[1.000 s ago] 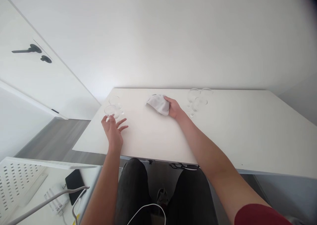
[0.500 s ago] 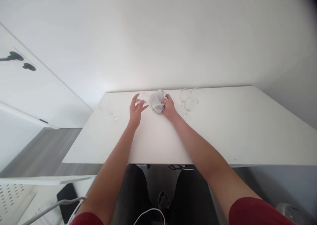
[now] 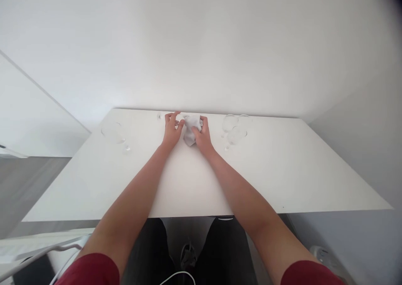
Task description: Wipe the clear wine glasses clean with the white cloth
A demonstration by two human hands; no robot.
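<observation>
My left hand [image 3: 172,129] has its fingers curled around a clear stemmed glass [image 3: 180,118], which is partly hidden by the fingers. A small clear round part [image 3: 160,116] shows just left of that hand; I cannot tell whether it belongs to the same glass. Close beside it, my right hand [image 3: 204,137] grips a crumpled pale grey cloth [image 3: 190,134]. The cloth is pressed against the right side of the glass and covers part of it. Both hands are near the back edge of the white table [image 3: 188,184].
Three clear glasses [image 3: 237,135] stand grouped to the right of my hands, near the wall [image 3: 201,46]. Another clear glass [image 3: 113,132] is on the left part of the table. A white cable [image 3: 177,273] hangs below the front edge, by my legs.
My left hand has closed in around the glass, and the cloth in my right hand has come left against it. The view has shifted, moving the side glasses leftward in the picture.
</observation>
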